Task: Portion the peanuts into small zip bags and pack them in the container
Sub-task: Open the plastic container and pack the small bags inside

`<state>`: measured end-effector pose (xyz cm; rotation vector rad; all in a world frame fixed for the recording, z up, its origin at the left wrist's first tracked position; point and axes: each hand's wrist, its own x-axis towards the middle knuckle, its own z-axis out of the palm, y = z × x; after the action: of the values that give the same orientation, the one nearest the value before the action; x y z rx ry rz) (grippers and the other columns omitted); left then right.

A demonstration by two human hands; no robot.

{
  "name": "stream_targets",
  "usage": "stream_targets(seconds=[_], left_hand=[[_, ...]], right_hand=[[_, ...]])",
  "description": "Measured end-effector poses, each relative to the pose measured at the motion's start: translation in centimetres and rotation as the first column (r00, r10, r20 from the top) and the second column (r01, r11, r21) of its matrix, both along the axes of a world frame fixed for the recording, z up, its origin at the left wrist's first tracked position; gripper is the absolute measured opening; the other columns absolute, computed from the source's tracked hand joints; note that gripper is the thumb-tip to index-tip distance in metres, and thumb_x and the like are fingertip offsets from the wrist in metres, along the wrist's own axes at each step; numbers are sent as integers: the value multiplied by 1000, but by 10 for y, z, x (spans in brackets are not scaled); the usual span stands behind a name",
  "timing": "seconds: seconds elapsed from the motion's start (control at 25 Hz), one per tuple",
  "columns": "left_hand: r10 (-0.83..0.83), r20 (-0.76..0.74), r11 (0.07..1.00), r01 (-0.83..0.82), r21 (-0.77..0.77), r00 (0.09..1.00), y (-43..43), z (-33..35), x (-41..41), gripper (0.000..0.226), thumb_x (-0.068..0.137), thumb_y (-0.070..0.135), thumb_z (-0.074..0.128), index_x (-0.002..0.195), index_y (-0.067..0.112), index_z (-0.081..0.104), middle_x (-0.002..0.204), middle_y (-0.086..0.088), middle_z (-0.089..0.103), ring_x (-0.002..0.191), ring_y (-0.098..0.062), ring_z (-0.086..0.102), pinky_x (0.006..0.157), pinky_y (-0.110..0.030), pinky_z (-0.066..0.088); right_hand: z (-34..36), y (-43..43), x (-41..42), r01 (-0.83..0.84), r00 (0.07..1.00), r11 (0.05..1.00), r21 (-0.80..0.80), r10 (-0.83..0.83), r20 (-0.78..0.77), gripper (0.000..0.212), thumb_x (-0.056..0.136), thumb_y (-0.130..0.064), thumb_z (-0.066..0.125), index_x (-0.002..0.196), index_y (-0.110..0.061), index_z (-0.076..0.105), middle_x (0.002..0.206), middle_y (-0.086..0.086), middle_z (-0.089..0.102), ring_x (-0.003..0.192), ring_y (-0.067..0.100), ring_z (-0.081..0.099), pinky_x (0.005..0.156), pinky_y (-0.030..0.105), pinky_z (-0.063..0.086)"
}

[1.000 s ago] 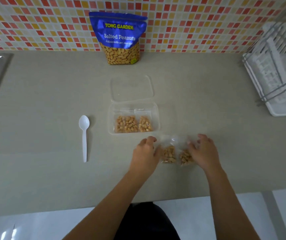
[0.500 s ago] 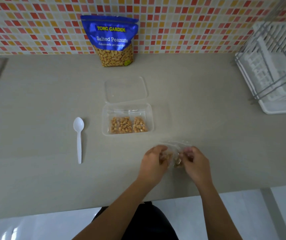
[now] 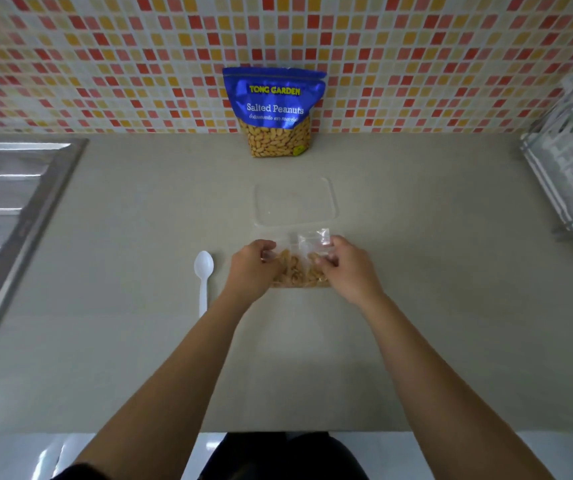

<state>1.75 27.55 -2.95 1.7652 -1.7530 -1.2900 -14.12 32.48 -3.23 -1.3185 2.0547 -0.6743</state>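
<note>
Left hand and right hand each grip the filled zip bags at the container. Whether the bags are seated is unclear. The lid lies behind, off. Judged: portioning largely complete, closing outstanding.

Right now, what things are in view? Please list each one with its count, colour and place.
counter: one, beige, under everything
wall: one, red, orange and white tiles, behind the counter
peanut bag: one, blue, upright against the wall
lid: one, clear, flat in front of the peanut bag
container: one, clear, nearer than the lid, partly hidden
small zip bags: count unclear, clear with brown peanuts, held at the container
spoon: one, white, left of the container
sink: one, steel, far left
dish rack: one, white, far right
left hand: one, grips the small zip bags' left side
right hand: one, grips their right side
</note>
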Motion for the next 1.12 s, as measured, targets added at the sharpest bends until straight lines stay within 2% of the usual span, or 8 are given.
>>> stream_targets(seconds=[0.24,0.36,0.48,0.64,0.76,0.92,1.0,1.12], left_hand=[[-225,348,917,319,-240,910,-6,-22,2,40,87,8,53,127,6,54,127,-17,50,102,-35,58,90,-35,45],[-214,503,735,477,-482,838,-6,-43,10,26,77,7,64,102,3,68,117,-24,59,81,-39,62,79,-40,52],[-239,605,567,616,-548,759,-8,-49,16,28,80,21,49,94,8,71,90,-10,72,68,-29,64,67,-27,54],[-322,719,504,754,-421,616,-14,-54,18,30,83,20,40,92,7,66,79,-7,68,73,-30,62,81,-34,49],[-294,663,471,708,-527,689,-21,-37,16,25,72,17,51,84,4,69,78,-9,69,68,-30,64,79,-28,44],[-132,342,764,315,-564,931,-65,-7,13,25,82,6,50,94,-5,69,90,-22,70,80,-36,66,78,-33,45],[-47,314,937,151,-315,948,-95,-11,12,22,89,8,46,96,-6,62,99,-27,64,94,-40,60,78,-34,42],[-107,351,987,142,-77,930,-115,-18,-2,21,91,12,41,91,-4,55,104,-28,59,108,-37,50,81,-33,37]], right_hand=[[-14,-15,14,-149,949,986,71,163,-269,65,81,-16,68,134,-11,30,125,17,47,107,37,53,81,41,47],[-16,-12,10,-294,836,956,17,266,-480,47,81,-21,68,125,-14,50,137,13,36,116,32,44,85,43,48],[-24,-11,-1,-450,771,891,53,418,-481,33,85,-28,63,110,-7,64,121,12,57,105,33,55,90,37,42],[-30,-13,-8,-485,758,873,50,448,-474,36,86,-32,61,108,-4,65,108,12,66,97,33,60,89,34,41],[-26,-14,-12,-452,812,890,-58,384,-439,37,85,-32,62,110,-5,64,107,11,65,97,32,59,88,33,43],[-17,-45,-26,-150,945,925,-350,30,-326,33,87,-28,53,108,-5,63,102,15,64,95,32,60,86,29,41],[-16,-73,-33,-7,974,971,-240,-48,-220,37,92,-24,51,122,-4,54,117,19,59,109,33,55,92,30,38],[-22,-109,-38,36,995,999,39,-32,-93,45,95,-23,46,136,-5,36,134,20,48,123,34,45,97,31,35]])
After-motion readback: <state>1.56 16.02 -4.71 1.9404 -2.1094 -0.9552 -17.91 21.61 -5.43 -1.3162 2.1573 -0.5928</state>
